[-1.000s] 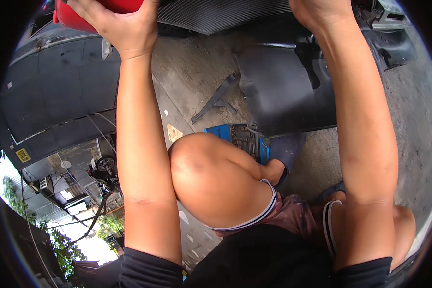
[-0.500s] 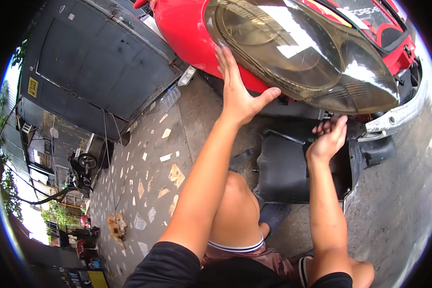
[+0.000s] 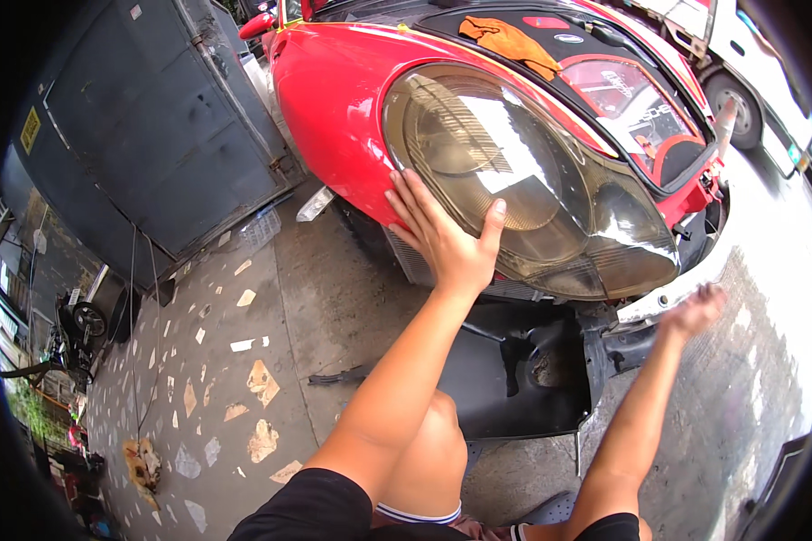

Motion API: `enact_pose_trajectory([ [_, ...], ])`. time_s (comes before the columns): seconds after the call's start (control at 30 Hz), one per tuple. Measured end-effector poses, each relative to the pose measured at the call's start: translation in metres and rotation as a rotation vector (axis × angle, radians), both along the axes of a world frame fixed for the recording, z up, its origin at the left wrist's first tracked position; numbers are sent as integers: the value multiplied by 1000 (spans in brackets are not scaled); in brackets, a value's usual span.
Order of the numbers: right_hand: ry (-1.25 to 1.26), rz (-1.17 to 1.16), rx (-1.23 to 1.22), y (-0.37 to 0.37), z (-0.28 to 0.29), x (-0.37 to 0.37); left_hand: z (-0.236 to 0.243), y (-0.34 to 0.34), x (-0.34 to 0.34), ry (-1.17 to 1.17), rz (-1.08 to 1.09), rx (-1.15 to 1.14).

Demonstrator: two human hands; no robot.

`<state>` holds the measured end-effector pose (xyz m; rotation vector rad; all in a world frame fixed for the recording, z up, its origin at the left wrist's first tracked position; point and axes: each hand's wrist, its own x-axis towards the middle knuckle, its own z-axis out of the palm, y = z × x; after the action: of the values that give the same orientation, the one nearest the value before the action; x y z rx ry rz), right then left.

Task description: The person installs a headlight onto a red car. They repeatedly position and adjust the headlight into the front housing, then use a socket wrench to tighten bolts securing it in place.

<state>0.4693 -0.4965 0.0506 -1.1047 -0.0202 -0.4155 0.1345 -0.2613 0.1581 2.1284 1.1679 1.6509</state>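
Note:
A large yellowed headlight (image 3: 523,185) sits in the front corner of a red car (image 3: 334,104). My left hand (image 3: 444,242) lies with fingers stretched out, its fingertips on the red bodywork and the lens's lower left edge. Beyond the headlight's lower right end, my right hand (image 3: 692,311) hangs beside the pale metal bumper bar (image 3: 672,296). Motion blurs its fingers, so I cannot make out their shape or whether they touch the bar. Below the headlight, a black plastic liner (image 3: 496,383) rests low over the floor, in front of my knee.
An orange cloth (image 3: 512,43) lies on the car's open front compartment. A dark metal gate (image 3: 144,117) stands at the left. At the upper right is a white vehicle (image 3: 749,54). A brown dog (image 3: 143,464) lies on the patchwork floor, with a motorcycle (image 3: 81,325) farther off.
My right hand has moved from under the headlight out to the right, past its end. The left hand stays spread against the headlight's edge. My view takes in more of the car.

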Motion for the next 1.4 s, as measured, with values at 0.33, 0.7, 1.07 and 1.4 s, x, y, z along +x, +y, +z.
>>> enact_pose_trajectory([
  [0.33,6,568,656,57,24,-54,13,27,-18,37,-18,23],
  [0.7,148,675,797,72,35,-71,17,18,-15,-159,-202,2],
  [1.07,185,624,667,23,47,-51,28,0,1,-302,-353,132],
  [1.4,131,559,599,33,90,-85,48,1,-9,-517,-585,-62],
])
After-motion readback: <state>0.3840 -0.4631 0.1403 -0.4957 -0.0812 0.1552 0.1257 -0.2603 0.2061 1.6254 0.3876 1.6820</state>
